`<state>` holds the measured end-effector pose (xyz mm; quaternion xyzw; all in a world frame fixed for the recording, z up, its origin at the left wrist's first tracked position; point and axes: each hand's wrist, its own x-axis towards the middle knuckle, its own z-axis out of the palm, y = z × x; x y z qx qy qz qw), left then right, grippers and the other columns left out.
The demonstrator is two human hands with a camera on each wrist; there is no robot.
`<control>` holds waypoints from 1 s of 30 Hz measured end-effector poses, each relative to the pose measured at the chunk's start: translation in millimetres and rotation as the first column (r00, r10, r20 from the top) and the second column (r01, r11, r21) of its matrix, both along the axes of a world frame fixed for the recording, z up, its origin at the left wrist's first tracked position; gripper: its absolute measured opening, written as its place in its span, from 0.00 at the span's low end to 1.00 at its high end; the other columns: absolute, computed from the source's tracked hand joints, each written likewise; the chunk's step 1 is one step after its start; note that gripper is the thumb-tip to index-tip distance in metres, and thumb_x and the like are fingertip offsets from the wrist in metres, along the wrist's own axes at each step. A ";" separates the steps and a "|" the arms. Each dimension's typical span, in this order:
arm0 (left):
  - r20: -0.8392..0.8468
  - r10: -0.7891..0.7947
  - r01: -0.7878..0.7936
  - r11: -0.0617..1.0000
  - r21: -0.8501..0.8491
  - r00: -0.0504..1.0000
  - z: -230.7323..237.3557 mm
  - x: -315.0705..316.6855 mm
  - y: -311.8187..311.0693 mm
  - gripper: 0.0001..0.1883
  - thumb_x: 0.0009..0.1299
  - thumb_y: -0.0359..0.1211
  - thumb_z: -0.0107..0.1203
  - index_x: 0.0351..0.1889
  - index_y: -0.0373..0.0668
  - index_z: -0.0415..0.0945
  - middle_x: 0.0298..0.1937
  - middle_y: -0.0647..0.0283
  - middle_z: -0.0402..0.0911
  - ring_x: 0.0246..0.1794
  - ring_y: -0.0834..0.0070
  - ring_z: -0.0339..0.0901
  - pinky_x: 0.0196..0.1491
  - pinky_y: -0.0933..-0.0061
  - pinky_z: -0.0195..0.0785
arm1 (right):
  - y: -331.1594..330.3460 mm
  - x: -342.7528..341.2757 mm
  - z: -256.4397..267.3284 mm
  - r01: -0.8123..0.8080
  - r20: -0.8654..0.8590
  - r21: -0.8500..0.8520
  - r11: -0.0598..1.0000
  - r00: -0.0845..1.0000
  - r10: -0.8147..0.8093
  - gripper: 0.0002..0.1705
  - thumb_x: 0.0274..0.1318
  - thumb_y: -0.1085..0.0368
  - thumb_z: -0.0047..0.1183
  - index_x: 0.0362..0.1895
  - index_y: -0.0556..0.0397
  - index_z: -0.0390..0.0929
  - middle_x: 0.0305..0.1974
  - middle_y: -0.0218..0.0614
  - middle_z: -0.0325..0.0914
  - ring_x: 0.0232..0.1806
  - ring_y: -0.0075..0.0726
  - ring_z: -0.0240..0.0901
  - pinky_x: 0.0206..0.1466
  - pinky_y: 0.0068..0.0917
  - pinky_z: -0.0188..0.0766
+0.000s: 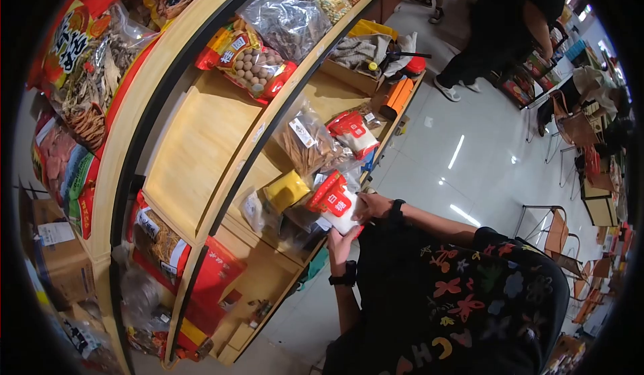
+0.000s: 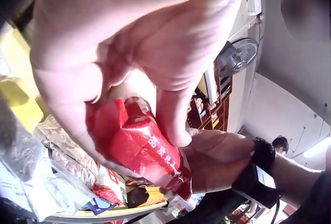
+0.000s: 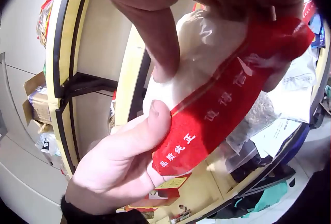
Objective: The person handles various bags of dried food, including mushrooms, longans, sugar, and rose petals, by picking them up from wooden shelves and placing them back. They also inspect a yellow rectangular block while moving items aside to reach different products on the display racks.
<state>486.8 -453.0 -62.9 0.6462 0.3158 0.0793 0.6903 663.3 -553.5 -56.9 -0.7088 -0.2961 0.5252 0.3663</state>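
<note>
A bag of white sugar [image 1: 335, 204], red and white with a printed label, is held over the lower shelf between both hands. My left hand [image 1: 340, 246] grips its near end in the head view, thumb lying along the plastic. At the other end my right hand [image 1: 376, 206] holds the bag with bent fingers. In the right wrist view the left thumb [image 3: 150, 125] presses on the white part of the bag [image 3: 212, 110]. Beneath the left palm in the left wrist view, the bag's red end [image 2: 139, 146] bulges out. A yellow packet [image 1: 286, 190] lies beside the bag.
Another sugar bag [image 1: 354, 133] and a bag of dried brown sticks [image 1: 305, 140] lie farther along the shelf. Bagged dried longans [image 1: 255, 70] sit one tier higher. A wooden shelf rail [image 1: 238, 174] runs alongside. Chairs [image 1: 557, 231] and a person in dark clothing [image 1: 503, 26] are across the floor.
</note>
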 end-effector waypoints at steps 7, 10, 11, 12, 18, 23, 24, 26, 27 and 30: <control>-0.017 -0.001 0.000 0.999 -0.054 1.000 -13.8 10.5 -6.7 0.23 0.62 0.35 0.62 0.50 0.31 0.70 0.44 0.57 0.79 0.42 0.73 0.75 0.48 0.71 0.66 | 6.3 16.2 -24.6 -0.098 0.245 0.026 0.995 0.966 0.088 0.34 0.40 0.45 0.66 0.43 0.59 0.74 0.36 0.46 0.79 0.39 0.44 0.77 0.43 0.35 0.71; 0.034 0.017 -0.016 0.999 -0.050 0.999 -13.2 28.4 -3.9 0.23 0.62 0.35 0.63 0.50 0.31 0.70 0.44 0.57 0.79 0.43 0.72 0.75 0.48 0.70 0.66 | 8.3 29.7 -32.5 -0.078 0.220 0.056 0.995 0.974 0.064 0.34 0.39 0.44 0.66 0.43 0.58 0.74 0.36 0.46 0.79 0.41 0.46 0.77 0.44 0.36 0.71; 0.028 0.013 -0.011 0.999 -0.051 1.000 -13.2 33.6 -1.4 0.23 0.62 0.35 0.63 0.50 0.31 0.70 0.44 0.57 0.79 0.43 0.72 0.75 0.48 0.70 0.66 | 7.9 34.6 -33.6 -0.068 0.192 0.045 0.997 0.980 0.058 0.35 0.40 0.44 0.66 0.44 0.58 0.74 0.37 0.46 0.79 0.41 0.46 0.77 0.45 0.36 0.71; -0.009 -0.021 0.021 0.999 -0.033 1.000 -13.6 39.8 2.7 0.23 0.62 0.35 0.63 0.50 0.31 0.70 0.44 0.57 0.79 0.43 0.71 0.75 0.48 0.70 0.66 | 8.3 41.1 -35.2 -0.058 0.166 0.034 0.998 0.985 0.052 0.35 0.40 0.44 0.66 0.44 0.58 0.74 0.37 0.46 0.80 0.42 0.47 0.77 0.45 0.37 0.71; -0.087 -0.082 0.087 0.995 0.058 0.993 -46.2 96.4 13.0 0.24 0.62 0.36 0.64 0.50 0.32 0.70 0.43 0.55 0.79 0.42 0.70 0.76 0.45 0.69 0.68 | 11.3 101.6 -49.7 -0.056 0.170 -0.064 0.996 0.983 0.066 0.34 0.40 0.43 0.66 0.44 0.57 0.75 0.37 0.45 0.80 0.42 0.46 0.78 0.45 0.36 0.71; -0.118 -0.083 0.088 0.995 0.042 0.989 -68.5 169.0 11.9 0.26 0.61 0.37 0.64 0.52 0.32 0.67 0.43 0.54 0.78 0.39 0.70 0.76 0.43 0.69 0.69 | 7.7 167.7 -67.3 0.005 0.106 -0.032 0.999 0.994 -0.002 0.27 0.40 0.51 0.65 0.41 0.57 0.77 0.34 0.44 0.81 0.37 0.44 0.80 0.38 0.33 0.74; -0.131 -0.095 0.100 0.995 0.031 0.987 -79.2 183.2 13.1 0.26 0.61 0.37 0.64 0.52 0.32 0.67 0.43 0.54 0.78 0.39 0.70 0.76 0.43 0.69 0.69 | 7.5 180.6 -76.0 0.015 0.092 -0.042 0.999 0.996 -0.011 0.27 0.40 0.51 0.65 0.41 0.57 0.77 0.34 0.44 0.81 0.37 0.44 0.80 0.38 0.33 0.74; -0.191 -0.087 0.092 0.996 0.018 0.978 -109.0 204.5 18.0 0.26 0.61 0.35 0.64 0.52 0.32 0.67 0.43 0.54 0.79 0.39 0.67 0.76 0.43 0.67 0.69 | 10.0 202.6 -95.9 0.041 0.160 -0.085 0.996 0.987 -0.027 0.33 0.38 0.47 0.66 0.45 0.56 0.75 0.37 0.48 0.80 0.41 0.47 0.79 0.44 0.38 0.72; -0.183 -0.119 0.139 0.985 0.101 0.976 -117.9 216.5 21.9 0.26 0.60 0.34 0.65 0.52 0.32 0.67 0.45 0.53 0.78 0.41 0.65 0.76 0.45 0.66 0.68 | 12.5 213.8 -100.5 0.027 0.185 -0.106 0.994 0.983 -0.007 0.33 0.38 0.48 0.66 0.45 0.57 0.75 0.36 0.50 0.80 0.40 0.49 0.79 0.43 0.39 0.73; -0.231 -0.066 0.105 0.982 0.159 0.971 -88.4 264.4 20.8 0.28 0.60 0.37 0.64 0.53 0.33 0.67 0.46 0.47 0.77 0.45 0.56 0.75 0.51 0.61 0.65 | 15.9 240.0 -131.2 0.074 0.280 -0.068 0.995 0.959 -0.052 0.30 0.39 0.53 0.64 0.44 0.61 0.74 0.37 0.54 0.79 0.42 0.53 0.77 0.45 0.40 0.73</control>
